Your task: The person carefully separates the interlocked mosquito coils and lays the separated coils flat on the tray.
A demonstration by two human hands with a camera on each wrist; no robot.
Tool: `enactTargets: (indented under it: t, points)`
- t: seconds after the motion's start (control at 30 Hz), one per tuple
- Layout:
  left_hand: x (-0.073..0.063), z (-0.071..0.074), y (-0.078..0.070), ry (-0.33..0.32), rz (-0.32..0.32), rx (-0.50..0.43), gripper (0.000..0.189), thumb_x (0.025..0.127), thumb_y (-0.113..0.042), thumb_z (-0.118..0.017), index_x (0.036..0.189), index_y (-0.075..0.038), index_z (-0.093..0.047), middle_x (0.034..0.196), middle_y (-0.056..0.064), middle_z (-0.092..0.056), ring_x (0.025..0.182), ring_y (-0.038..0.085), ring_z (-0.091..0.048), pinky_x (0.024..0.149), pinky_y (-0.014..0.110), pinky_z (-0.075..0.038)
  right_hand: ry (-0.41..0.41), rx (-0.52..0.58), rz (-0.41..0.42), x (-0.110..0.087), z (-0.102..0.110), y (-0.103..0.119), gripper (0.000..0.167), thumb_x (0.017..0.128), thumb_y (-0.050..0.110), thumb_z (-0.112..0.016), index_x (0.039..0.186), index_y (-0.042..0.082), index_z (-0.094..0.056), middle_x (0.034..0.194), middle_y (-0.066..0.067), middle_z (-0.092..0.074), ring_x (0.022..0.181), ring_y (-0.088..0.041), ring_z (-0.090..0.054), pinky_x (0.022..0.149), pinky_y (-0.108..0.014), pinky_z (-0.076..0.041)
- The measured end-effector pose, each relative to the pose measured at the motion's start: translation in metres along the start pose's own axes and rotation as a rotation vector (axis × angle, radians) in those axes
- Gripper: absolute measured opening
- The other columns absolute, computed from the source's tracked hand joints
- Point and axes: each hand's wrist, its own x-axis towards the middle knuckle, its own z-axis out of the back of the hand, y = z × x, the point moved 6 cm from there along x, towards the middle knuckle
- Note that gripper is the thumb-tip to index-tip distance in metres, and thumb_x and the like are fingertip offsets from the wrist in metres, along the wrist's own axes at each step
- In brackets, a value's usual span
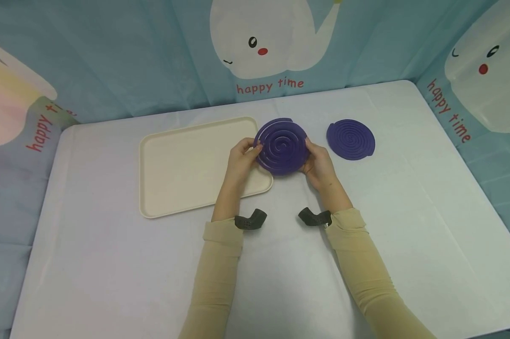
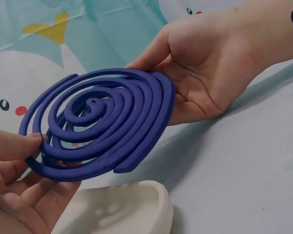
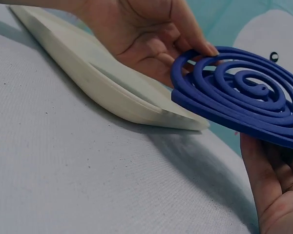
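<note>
A purple-blue mosquito coil is held up over the tray's right end, between both hands. It appears as two interleaved spirals, slightly spread apart in the left wrist view. My left hand pinches its left edge, thumb on top and fingers beneath. At the opposite edge my right hand grips the coil, with the thumb along the rim and the other fingers partly hidden under it. A second mosquito coil lies flat on the table, right of the right hand.
A cream rectangular tray sits on the white-covered table, left of and partly behind the left hand. A blue curtain with whale prints stands along the table's back and sides.
</note>
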Motion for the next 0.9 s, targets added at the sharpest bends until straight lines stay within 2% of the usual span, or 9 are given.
enactTargets:
  t: [0.1,0.27,0.37,0.5,0.63,0.73,0.9]
  points:
    - [0.0,0.0,0.0,-0.001,-0.005,-0.007,0.013,0.092,-0.004,-0.057,0.102,0.005,-0.059,0.122,0.009,-0.055,0.083,0.012,-0.059,0.078,0.024,-0.053,-0.006,-0.01,0.027,-0.001,0.001,0.002,0.036,0.103,0.016,-0.036,0.089,0.01,-0.069,0.081,-0.001,-0.066,0.069,-0.011,-0.064,0.054,-0.023,-0.053]
    - [0.001,-0.002,-0.001,0.005,-0.011,-0.041,0.017,0.091,-0.002,-0.057,0.106,0.007,-0.06,0.115,0.01,-0.057,0.088,0.013,-0.062,0.084,0.027,-0.052,-0.012,-0.018,0.049,0.0,0.002,0.002,0.037,0.103,0.017,-0.036,0.089,0.009,-0.069,0.081,-0.001,-0.067,0.069,-0.011,-0.064,0.054,-0.023,-0.053]
    - [0.0,-0.001,-0.004,0.003,-0.024,-0.053,0.022,0.091,-0.003,-0.059,0.109,0.009,-0.06,0.112,0.013,-0.06,0.088,0.012,-0.063,0.086,0.027,-0.052,0.032,0.03,0.06,0.0,0.001,0.002,0.036,0.103,0.016,-0.036,0.091,0.008,-0.069,0.084,-0.002,-0.067,0.072,-0.012,-0.065,0.056,-0.025,-0.054]
    - [0.0,0.003,-0.006,-0.007,-0.037,-0.064,0.021,0.091,-0.005,-0.06,0.107,0.008,-0.062,0.111,0.015,-0.061,0.079,0.009,-0.064,0.082,0.024,-0.052,0.11,0.057,0.08,-0.002,-0.004,0.003,0.032,0.101,0.015,-0.041,0.092,0.008,-0.07,0.085,-0.003,-0.067,0.073,-0.013,-0.064,0.058,-0.026,-0.055]
    - [0.001,0.004,-0.006,0.006,-0.03,-0.098,0.017,0.092,-0.003,-0.059,0.104,0.008,-0.062,0.11,0.014,-0.06,0.077,0.01,-0.063,0.08,0.025,-0.053,0.13,0.034,0.1,-0.004,-0.005,0.003,0.032,0.1,0.011,-0.042,0.088,0.008,-0.072,0.081,-0.003,-0.067,0.07,-0.012,-0.063,0.057,-0.024,-0.054]
    - [0.001,0.005,-0.006,-0.001,-0.057,-0.097,0.017,0.09,-0.003,-0.061,0.102,0.009,-0.062,0.113,0.011,-0.061,0.088,0.01,-0.062,0.086,0.025,-0.051,0.126,0.022,0.115,-0.004,-0.005,0.005,0.035,0.1,0.006,-0.04,0.087,0.007,-0.072,0.08,-0.003,-0.067,0.069,-0.013,-0.064,0.058,-0.024,-0.055]
    - [0.0,0.01,-0.011,-0.053,-0.184,0.004,0.023,0.086,-0.005,-0.067,0.099,0.013,-0.063,0.126,0.01,-0.059,0.118,0.014,-0.052,0.099,0.023,-0.041,0.114,0.013,0.121,-0.003,-0.004,0.005,0.037,0.1,0.004,-0.037,0.086,0.006,-0.072,0.079,-0.005,-0.068,0.068,-0.014,-0.065,0.059,-0.025,-0.055]
